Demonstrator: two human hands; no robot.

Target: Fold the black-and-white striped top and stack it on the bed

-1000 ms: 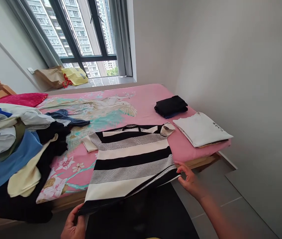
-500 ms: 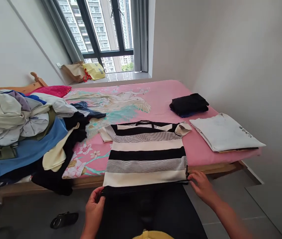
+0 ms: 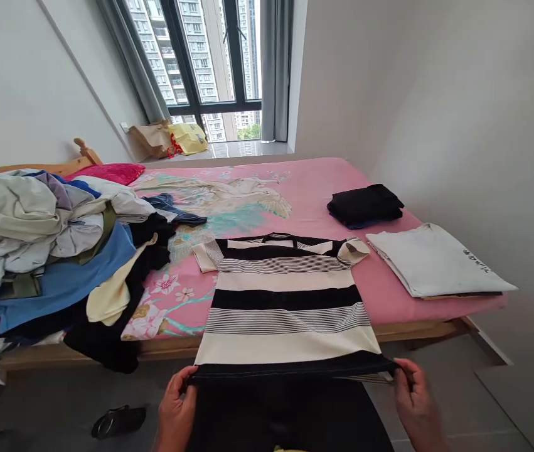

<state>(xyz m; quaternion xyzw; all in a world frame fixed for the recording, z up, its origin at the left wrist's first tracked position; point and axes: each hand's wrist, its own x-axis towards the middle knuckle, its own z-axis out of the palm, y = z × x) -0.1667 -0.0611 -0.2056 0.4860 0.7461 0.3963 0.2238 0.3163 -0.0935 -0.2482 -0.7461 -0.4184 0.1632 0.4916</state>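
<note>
A black-and-white striped shirt (image 3: pixel 285 301) lies front-up on the pink floral bed (image 3: pixel 295 188), its collar away from me and its lower part hanging past the bed's near edge. My left hand (image 3: pixel 176 408) pinches the left corner of the black hem. My right hand (image 3: pixel 415 402) pinches the right corner, and the hem is stretched taut between both hands in front of my dark trousers.
A heap of mixed clothes (image 3: pixel 45 251) covers the bed's left side. A folded white garment (image 3: pixel 436 267) and a folded black one (image 3: pixel 365 205) lie at the right. Bags (image 3: pixel 172 138) sit on the window sill. A dark slipper (image 3: pixel 118 419) lies on the floor.
Both hands have drawn the hem toward me and apart, the right hand sliding rightward, so the shirt's lower edge is now pulled straight. The view has shifted slightly.
</note>
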